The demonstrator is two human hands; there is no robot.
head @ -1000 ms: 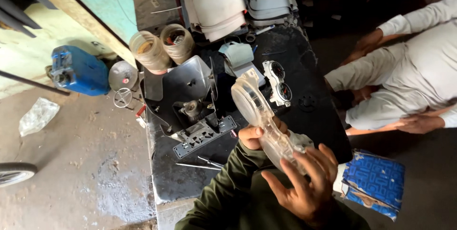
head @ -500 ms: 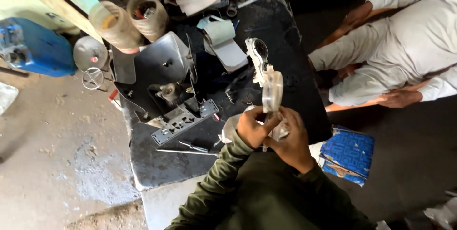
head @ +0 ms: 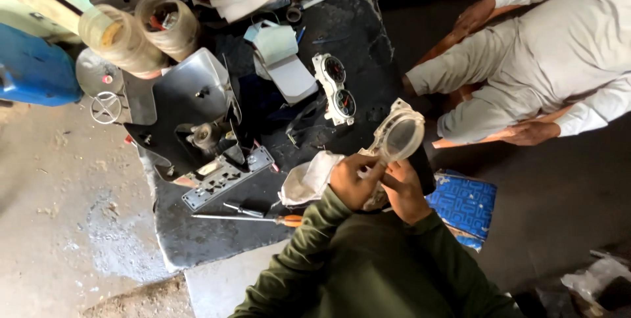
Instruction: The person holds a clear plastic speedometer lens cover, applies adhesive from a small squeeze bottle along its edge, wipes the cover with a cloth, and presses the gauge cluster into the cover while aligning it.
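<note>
While the dark workbench (head: pixel 217 232) is seen from above, a clear plastic gauge cover (head: pixel 396 139) is held over its right edge by both hands. The left hand (head: pixel 351 181) is closed around the lower part of the cover, its fingers curled tight, and a white cloth (head: pixel 305 180) is bunched against the same hand, drooping onto the bench. The right hand (head: pixel 404 192) is wrapped around the cover from the other side, fingers folded in on its base, so that the round lens part is raised above the knuckles and tilted. Both arms are covered by dark green sleeves.

On the bench, just left of the hands, an orange-handled screwdriver (head: pixel 253 219) is laid flat, with a grey switch plate (head: pixel 227 178) beside it. Further up, a white instrument cluster (head: pixel 335 88) with 2 dials is laid face up, well apart from the held cover. 2 rolls of tape (head: pixel 141 32) are stacked at the bench's far left corner, near a blue container (head: pixel 33 68) on the floor. To the right, another person in light clothing (head: pixel 559 48) is seated, a hand (head: pixel 529 132) rested on the knee
</note>
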